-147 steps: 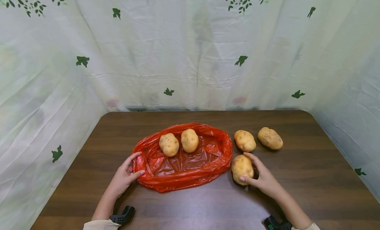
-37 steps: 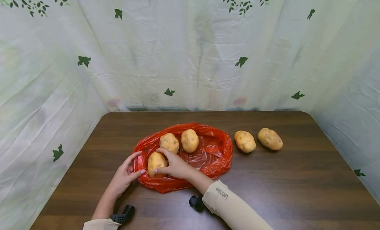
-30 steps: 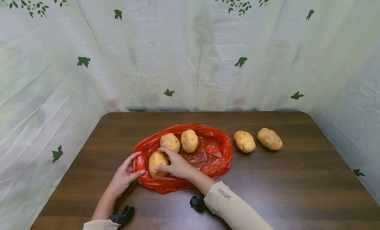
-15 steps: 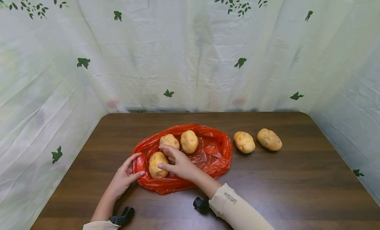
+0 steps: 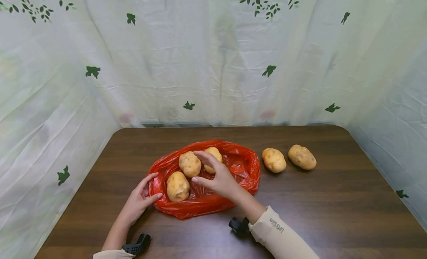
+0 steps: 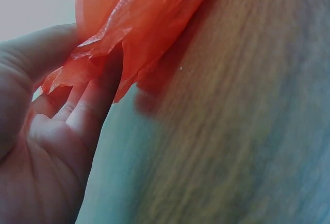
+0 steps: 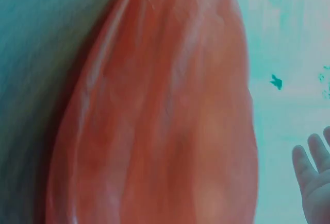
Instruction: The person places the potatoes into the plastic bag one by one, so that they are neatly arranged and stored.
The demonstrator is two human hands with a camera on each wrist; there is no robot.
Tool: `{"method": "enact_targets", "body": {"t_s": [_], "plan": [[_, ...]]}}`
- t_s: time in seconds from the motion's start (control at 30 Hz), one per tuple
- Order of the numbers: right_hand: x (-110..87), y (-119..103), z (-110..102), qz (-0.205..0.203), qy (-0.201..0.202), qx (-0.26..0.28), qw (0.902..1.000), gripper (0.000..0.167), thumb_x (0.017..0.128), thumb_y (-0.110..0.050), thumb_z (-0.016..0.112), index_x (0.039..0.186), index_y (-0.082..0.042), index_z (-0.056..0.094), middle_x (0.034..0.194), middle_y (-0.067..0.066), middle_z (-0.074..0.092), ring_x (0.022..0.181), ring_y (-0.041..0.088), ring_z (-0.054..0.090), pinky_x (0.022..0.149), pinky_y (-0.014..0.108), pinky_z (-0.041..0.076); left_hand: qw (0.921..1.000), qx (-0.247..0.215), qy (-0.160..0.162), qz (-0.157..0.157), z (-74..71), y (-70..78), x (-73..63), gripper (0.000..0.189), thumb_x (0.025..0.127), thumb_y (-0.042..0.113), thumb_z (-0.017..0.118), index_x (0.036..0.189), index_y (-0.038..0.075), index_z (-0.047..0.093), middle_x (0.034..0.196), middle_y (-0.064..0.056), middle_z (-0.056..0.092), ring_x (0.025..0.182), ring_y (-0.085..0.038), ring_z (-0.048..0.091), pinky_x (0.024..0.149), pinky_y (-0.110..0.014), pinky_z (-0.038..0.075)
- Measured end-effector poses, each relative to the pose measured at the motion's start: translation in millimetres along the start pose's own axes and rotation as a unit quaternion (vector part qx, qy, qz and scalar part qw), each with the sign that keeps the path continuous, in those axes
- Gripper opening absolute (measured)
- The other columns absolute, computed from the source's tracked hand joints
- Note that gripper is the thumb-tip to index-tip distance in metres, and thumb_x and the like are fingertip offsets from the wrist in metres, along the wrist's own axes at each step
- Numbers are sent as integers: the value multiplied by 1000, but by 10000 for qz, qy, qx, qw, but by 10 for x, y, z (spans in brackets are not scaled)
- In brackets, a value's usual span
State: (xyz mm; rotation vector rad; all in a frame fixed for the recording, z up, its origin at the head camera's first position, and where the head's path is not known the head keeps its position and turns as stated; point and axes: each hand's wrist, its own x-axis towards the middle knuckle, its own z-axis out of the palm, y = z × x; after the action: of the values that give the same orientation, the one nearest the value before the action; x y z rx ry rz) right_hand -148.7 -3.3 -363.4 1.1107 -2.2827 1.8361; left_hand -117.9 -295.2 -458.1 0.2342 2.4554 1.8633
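Note:
A red plastic bag lies spread with its mouth up. Inside it are three potatoes: one at the near left, one behind it, and a third partly covered by the right fingers. My left hand grips the bag's left rim; in the left wrist view, the red film runs between thumb and fingers of the hand. Over the bag, my right hand holds nothing, thumb and fingers spread apart. The right wrist view has its fingers at the edge, beside the bag.
Two more potatoes rest on the wooden table right of the bag, one near its rim and one farther right. A pale curtain with green leaf prints surrounds the back and sides.
The right hand has carried a potato from the table's right into the bag's near left, let go of it and drawn back rightward. The left hand stays on the rim.

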Motion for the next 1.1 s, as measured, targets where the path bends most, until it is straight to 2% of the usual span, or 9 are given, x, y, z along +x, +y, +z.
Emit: {"method": "enact_targets", "body": {"t_s": [0.23,0.43,0.7,0.93,1.1], "plan": [[-62,-18,-215,-571,841,-13,9948,65,77,3,67,133,4,32,134,19,38,124,27,36,101,41,30,10000,39,18,69,1,3,7,66,82,10,65,137,10,29,129,-23,36,91,-15,60,73,-29,51],[-145,7,-423,-721,1203,-128,9900,68,75,11,65,133,7,29,136,22,33,126,28,31,103,40,26,10000,-43,-1,11,11,-9,18,66,82,11,65,138,13,30,130,-22,34,92,-19,60,73,-31,51],[-318,196,-796,-571,1802,-310,9815,69,75,13,64,133,8,28,137,22,32,127,29,29,103,46,23,10000,-72,-14,33,13,2,16,66,82,10,65,138,13,30,131,-21,34,93,-18,60,74,-31,51],[-500,315,-1076,-56,2333,-626,9704,67,78,9,63,134,5,28,138,19,32,128,24,29,104,45,22,10000,-90,-16,-12,7,-3,11,66,82,11,65,138,12,29,132,-21,33,96,-19,59,75,-31,50],[-630,385,-1223,106,2634,-665,9623,67,77,11,63,134,5,29,138,18,32,128,26,28,104,46,22,9999,-102,-14,13,11,-8,6,66,82,10,65,138,12,29,132,-21,32,95,-18,59,75,-31,50]]}}
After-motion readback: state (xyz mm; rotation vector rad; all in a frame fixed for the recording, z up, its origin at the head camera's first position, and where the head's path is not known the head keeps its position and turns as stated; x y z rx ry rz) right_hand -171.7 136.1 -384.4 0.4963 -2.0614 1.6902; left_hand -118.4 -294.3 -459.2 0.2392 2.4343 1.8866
